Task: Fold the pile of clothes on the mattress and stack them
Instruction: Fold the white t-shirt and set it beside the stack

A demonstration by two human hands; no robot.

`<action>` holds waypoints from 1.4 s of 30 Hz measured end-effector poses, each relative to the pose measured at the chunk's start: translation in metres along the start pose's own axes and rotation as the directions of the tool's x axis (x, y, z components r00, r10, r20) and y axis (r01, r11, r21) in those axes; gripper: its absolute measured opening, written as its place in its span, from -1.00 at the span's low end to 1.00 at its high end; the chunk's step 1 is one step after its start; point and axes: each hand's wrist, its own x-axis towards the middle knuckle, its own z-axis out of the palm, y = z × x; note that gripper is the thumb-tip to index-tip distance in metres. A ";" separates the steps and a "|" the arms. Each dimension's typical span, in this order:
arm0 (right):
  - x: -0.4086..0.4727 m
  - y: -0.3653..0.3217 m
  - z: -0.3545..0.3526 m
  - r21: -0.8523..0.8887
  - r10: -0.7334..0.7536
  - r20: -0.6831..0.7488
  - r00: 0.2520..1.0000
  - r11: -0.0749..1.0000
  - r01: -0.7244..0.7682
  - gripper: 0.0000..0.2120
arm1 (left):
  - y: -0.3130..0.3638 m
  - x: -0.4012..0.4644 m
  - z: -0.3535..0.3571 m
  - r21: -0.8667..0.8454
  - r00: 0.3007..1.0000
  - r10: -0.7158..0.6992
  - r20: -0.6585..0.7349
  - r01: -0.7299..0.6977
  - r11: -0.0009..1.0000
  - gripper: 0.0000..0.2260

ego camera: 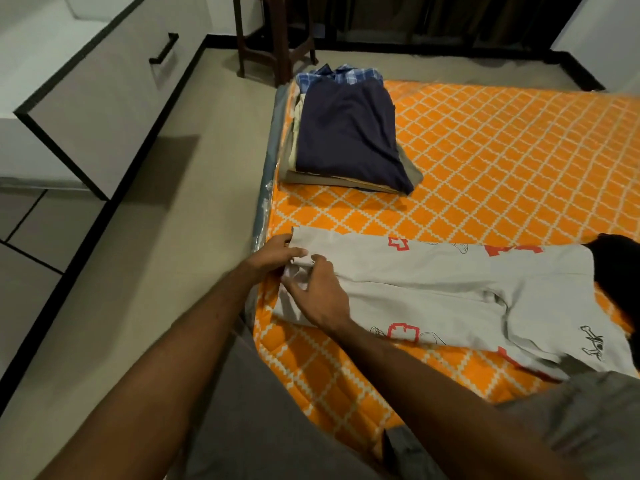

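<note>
We see both hands, left hand (278, 255) and right hand (320, 292), pinching grey printed trousers (450, 289) on the orange lattice mattress (502, 150); the folded stack (346, 133) sits at twelve o'clock, beige floor (173, 220) at nine.

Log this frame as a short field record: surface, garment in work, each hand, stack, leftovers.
surface: orange patterned mattress
garment in work: grey printed garment, laid flat along the near edge
left hand: fingers on the garment's left end
right hand: pinching the same end
stack: folded clothes, navy piece on top, at the far left corner
leftovers: black garment at right edge
</note>
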 end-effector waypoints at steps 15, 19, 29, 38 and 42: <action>0.003 -0.011 -0.062 -0.002 0.010 0.040 0.999 1.000 -0.010 -0.68 | 0.072 -0.008 0.042 0.033 0.966 0.000 -0.258 0.008 0.999 -0.88; -0.003 0.010 -0.126 0.120 0.026 0.028 0.999 0.992 -0.029 -0.72 | 0.117 -0.002 0.081 0.032 0.977 0.034 -0.208 -0.027 0.999 -0.89; -0.043 0.157 -0.250 0.336 0.280 -0.007 0.960 0.905 -0.261 -0.77 | 0.182 0.026 0.262 0.174 0.992 0.122 0.037 -0.126 0.977 -0.60; -0.060 0.245 -0.259 0.319 0.457 0.118 0.882 0.824 -0.469 -0.63 | 0.130 0.027 0.280 0.664 0.874 0.474 -0.110 -0.290 0.689 -0.74; -0.058 0.237 -0.256 -0.090 0.367 -0.190 0.910 0.917 -0.389 -0.47 | 0.089 0.023 0.236 0.595 0.914 0.272 -0.301 -0.043 0.802 -0.46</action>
